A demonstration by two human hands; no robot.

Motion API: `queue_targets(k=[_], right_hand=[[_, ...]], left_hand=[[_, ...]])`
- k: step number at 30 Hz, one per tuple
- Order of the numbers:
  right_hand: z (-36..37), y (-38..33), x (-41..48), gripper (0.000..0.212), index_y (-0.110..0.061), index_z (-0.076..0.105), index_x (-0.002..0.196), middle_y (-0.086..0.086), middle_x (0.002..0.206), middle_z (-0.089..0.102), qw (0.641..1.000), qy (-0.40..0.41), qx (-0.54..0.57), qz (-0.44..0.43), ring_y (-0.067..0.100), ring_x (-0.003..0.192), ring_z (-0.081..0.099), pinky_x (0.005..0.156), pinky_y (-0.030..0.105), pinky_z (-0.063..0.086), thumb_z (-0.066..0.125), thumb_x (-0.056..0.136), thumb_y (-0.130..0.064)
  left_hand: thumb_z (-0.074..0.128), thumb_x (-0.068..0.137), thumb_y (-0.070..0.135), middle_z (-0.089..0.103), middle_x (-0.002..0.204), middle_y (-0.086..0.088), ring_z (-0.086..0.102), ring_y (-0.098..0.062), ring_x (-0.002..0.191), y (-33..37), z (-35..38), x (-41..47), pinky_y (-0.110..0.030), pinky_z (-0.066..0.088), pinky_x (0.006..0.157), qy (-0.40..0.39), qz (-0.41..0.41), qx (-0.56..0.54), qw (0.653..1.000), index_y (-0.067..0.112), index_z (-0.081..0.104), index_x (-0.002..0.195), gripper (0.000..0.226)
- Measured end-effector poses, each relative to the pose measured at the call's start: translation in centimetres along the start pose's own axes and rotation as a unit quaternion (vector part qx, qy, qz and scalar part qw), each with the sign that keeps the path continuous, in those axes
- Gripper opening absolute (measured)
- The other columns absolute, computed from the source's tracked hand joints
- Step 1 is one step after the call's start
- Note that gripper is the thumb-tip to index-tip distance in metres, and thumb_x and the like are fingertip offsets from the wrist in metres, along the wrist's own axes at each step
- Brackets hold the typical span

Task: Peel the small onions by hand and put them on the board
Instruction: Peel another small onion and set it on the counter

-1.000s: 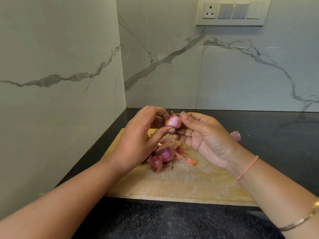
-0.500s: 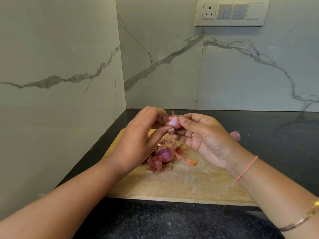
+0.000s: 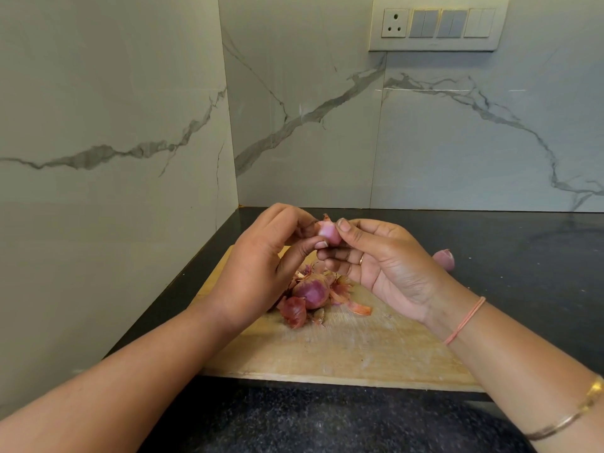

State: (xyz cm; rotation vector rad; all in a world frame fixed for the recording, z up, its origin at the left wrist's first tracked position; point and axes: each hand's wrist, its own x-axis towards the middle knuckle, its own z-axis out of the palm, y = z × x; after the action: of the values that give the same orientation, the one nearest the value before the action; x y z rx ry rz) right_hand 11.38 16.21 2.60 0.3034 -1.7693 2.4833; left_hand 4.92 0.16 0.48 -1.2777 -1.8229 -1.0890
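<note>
Both hands are raised together above the far part of the board (image 3: pixel 359 351) and meet on one small onion (image 3: pixel 327 229).

Left hand (image 3: pixel 261 263): back of the hand faces the camera, fingers curled. The thumb reaches across and its tip presses the small onion's lower left side. The curled fingers sit against its upper left.

Right hand (image 3: pixel 389 266): palm faces the camera, fingers bent. The thumb tip lies on the small onion's upper right, and the other fingers curl in beneath it. There is a ring (image 3: pixel 360 259) on one finger, a thread band (image 3: pixel 465 320) at the wrist and a gold bangle (image 3: pixel 575 416) on the forearm.

Grip: the two hands clamp the small onion from both sides, with the fingertips close to one another.

Small onion: pale pink and mostly bare of skin, held in the air clear of the board. Its long axis is near upright, pointed end up, with a wisp of dry skin at the tip. The lower end is hidden behind the fingers.

Board: pale wood, flat on the dark table (image 3: pixel 523 256) in a corner of marble-patterned walls. Below the hands lie a purple onion (image 3: pixel 312 291) and, touching it at the near left, a red-brown onion (image 3: pixel 294 310) in its skin. Peel scraps (image 3: pixel 358 308) lie around them. A further onion (image 3: pixel 444 258) lies on the table just right of the right hand, partly hidden by it.
</note>
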Motion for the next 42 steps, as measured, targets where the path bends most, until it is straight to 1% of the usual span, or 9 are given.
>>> queue_targets(k=[4, 13, 18, 23, 30, 34, 36, 38, 42], right_hand=[[-0.03, 0.05, 0.02, 0.027, 0.004, 0.061, 0.092, 0.012, 0.08, 0.07, 1.0, 0.004, -0.001, 0.004, 0.02, 0.073, 0.069, 0.066, 0.025, 0.058, 0.061, 0.076, -0.018], [-0.14, 0.08, 0.07, 0.029, 0.004, 0.062, 0.095, 0.012, 0.08, 0.07, 1.0, 0.007, -0.004, 0.009, 0.019, 0.072, 0.068, 0.063, 0.024, 0.057, 0.062, 0.076, -0.018], [-0.11, 0.09, 0.06, 0.025, 0.002, 0.061, 0.093, 0.012, 0.078, 0.069, 1.0, 0.008, -0.006, 0.014, 0.02, 0.071, 0.068, 0.064, 0.024, 0.057, 0.061, 0.077, -0.018], [0.01, 0.27, 0.1, 0.027, 0.001, 0.064, 0.094, 0.013, 0.082, 0.07, 1.0, 0.003, -0.018, 0.019, 0.021, 0.073, 0.067, 0.066, 0.026, 0.056, 0.062, 0.077, -0.02], [-0.29, 0.38, 0.18, 0.024, 0.0, 0.066, 0.093, 0.012, 0.081, 0.071, 1.0, -0.001, -0.02, 0.018, 0.019, 0.072, 0.068, 0.065, 0.025, 0.057, 0.061, 0.076, -0.018], [-0.36, 0.41, 0.32, 0.026, 0.001, 0.066, 0.098, 0.012, 0.083, 0.07, 1.0, -0.002, -0.021, 0.007, 0.018, 0.073, 0.067, 0.065, 0.024, 0.056, 0.06, 0.079, -0.015], [-0.4, 0.47, 0.36, 0.027, 0.003, 0.064, 0.099, 0.012, 0.08, 0.069, 1.0, -0.004, -0.021, 0.004, 0.018, 0.073, 0.065, 0.065, 0.023, 0.055, 0.06, 0.078, -0.013], [-0.46, 0.54, 0.37, 0.024, 0.002, 0.063, 0.097, 0.012, 0.079, 0.069, 1.0, -0.007, -0.021, 0.0, 0.017, 0.073, 0.064, 0.065, 0.024, 0.055, 0.06, 0.078, -0.012], [-0.61, 0.7, 0.45, 0.021, 0.001, 0.064, 0.098, 0.01, 0.081, 0.069, 1.0, -0.005, -0.026, -0.005, 0.018, 0.076, 0.064, 0.067, 0.025, 0.055, 0.059, 0.08, -0.008]], left_hand=[[0.051, 0.091, 0.032, 0.052, 0.098, 0.015, 0.057, -0.007, 0.092, 0.17, -0.02, -0.01, -0.028, 0.052, 0.078, -0.005, -0.004, -0.001, 1.0, 0.028, 0.048, 0.108, 0.018], [0.051, 0.091, 0.034, 0.053, 0.089, 0.01, 0.056, -0.011, 0.087, -0.04, 0.04, 0.0, -0.031, 0.051, 0.073, -0.001, -0.006, 0.001, 1.0, 0.027, 0.049, 0.094, 0.008], [0.051, 0.088, 0.039, 0.055, 0.1, 0.018, 0.058, -0.003, 0.093, -0.09, 0.1, -0.05, -0.014, 0.05, 0.079, -0.01, -0.029, -0.014, 0.999, 0.031, 0.047, 0.107, 0.021], [0.049, 0.089, 0.041, 0.054, 0.096, 0.017, 0.057, -0.004, 0.091, -0.22, 0.07, -0.04, -0.017, 0.051, 0.078, -0.005, -0.028, -0.002, 1.0, 0.03, 0.049, 0.103, 0.018], [0.051, 0.09, 0.033, 0.051, 0.09, 0.012, 0.055, -0.012, 0.086, -0.3, 0.1, 0.0, -0.032, 0.05, 0.071, -0.012, 0.0, 0.008, 1.0, 0.026, 0.048, 0.091, 0.008], [0.058, 0.087, 0.037, 0.058, 0.092, 0.007, 0.059, -0.011, 0.089, -0.31, 0.17, -0.07, -0.026, 0.054, 0.076, 0.001, -0.029, -0.018, 0.999, 0.026, 0.049, 0.093, 0.015], [0.064, 0.085, 0.038, 0.059, 0.098, 0.011, 0.061, -0.004, 0.092, -0.26, 0.15, -0.1, -0.018, 0.053, 0.079, -0.001, -0.052, -0.041, 0.998, 0.026, 0.049, 0.1, 0.025], [0.065, 0.084, 0.036, 0.056, 0.099, 0.014, 0.06, -0.004, 0.091, -0.3, 0.16, -0.08, -0.014, 0.051, 0.079, -0.011, -0.036, -0.03, 0.999, 0.029, 0.05, 0.103, 0.025], [0.056, 0.086, 0.032, 0.054, 0.095, 0.01, 0.056, -0.007, 0.088, -0.5, 0.1, -0.01, -0.024, 0.052, 0.075, -0.019, -0.018, -0.017, 1.0, 0.022, 0.056, 0.097, 0.016]])
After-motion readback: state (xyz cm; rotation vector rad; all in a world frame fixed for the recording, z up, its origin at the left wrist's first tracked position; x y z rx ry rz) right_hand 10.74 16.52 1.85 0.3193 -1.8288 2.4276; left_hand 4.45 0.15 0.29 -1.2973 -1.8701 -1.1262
